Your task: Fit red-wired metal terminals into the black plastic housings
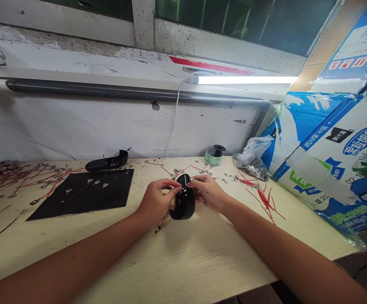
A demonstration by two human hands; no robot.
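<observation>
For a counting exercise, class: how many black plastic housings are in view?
2: one housing held between left hand and right hand, another housing lying behind the black mat.

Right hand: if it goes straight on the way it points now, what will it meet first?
The black casing comes first: the right hand points at it, and its fingertips seem already at the casing's top, though depth is hard to judge.

Black plastic casing (183, 205), rounded oval body, stands on end, tilted slightly, narrower top up, shiny patch on front; thin red wires (164, 218) trail from its lower left side, ending in a small dark tip.
</observation>
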